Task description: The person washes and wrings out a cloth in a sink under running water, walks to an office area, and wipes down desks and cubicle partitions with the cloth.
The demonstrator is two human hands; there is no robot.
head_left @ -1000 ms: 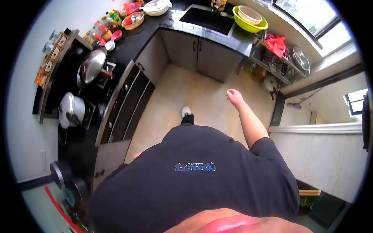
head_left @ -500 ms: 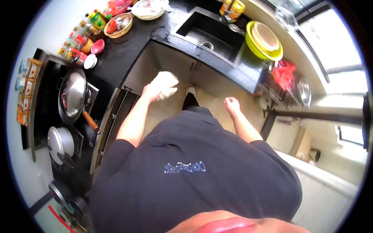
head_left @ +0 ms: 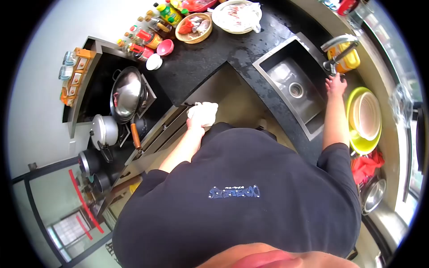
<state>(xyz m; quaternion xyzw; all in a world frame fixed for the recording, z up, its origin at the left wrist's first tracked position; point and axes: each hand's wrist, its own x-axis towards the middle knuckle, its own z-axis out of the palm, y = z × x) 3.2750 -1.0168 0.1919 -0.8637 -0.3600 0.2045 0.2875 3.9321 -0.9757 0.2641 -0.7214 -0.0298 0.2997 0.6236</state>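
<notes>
Cloth of crumpled white fabric is bunched in the closed fingers of the left hand, in front of the torso and near the edge of the black, glossy countertop. The right hand, its fingers loosely spread, is at the base of the curved silver metal faucet, contact unclear, between the rectangular dark metal sink and the round yellow-green basin.

Crumpled matt cloth; shiny smooth metal tap; satin metal sink; smooth, glossy surface; smooth wooden pan handle
</notes>
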